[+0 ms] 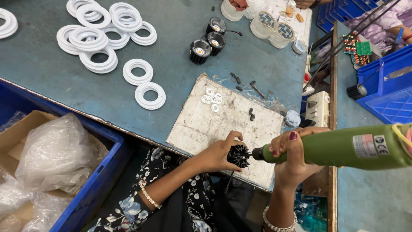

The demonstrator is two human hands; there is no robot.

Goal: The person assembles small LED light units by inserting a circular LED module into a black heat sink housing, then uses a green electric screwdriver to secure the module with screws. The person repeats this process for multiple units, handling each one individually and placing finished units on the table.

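Note:
My left hand (219, 152) grips a black finned heat sink (238, 155) at the near edge of a worn white board (201, 120). A green electric screwdriver (343, 147) is held in my right hand (292, 154), lying sideways with its tip pressed into the heat sink. Small white washers (212, 98) and black screws (251, 114) lie on the board.
White plastic rings (103, 38) are spread over the blue table's far left. Three black lamp units (208, 42) stand mid-table, tape rolls (274, 28) behind them. A blue crate (101, 180) with a plastic-filled cardboard box sits at my left; more blue crates (386, 86) at right.

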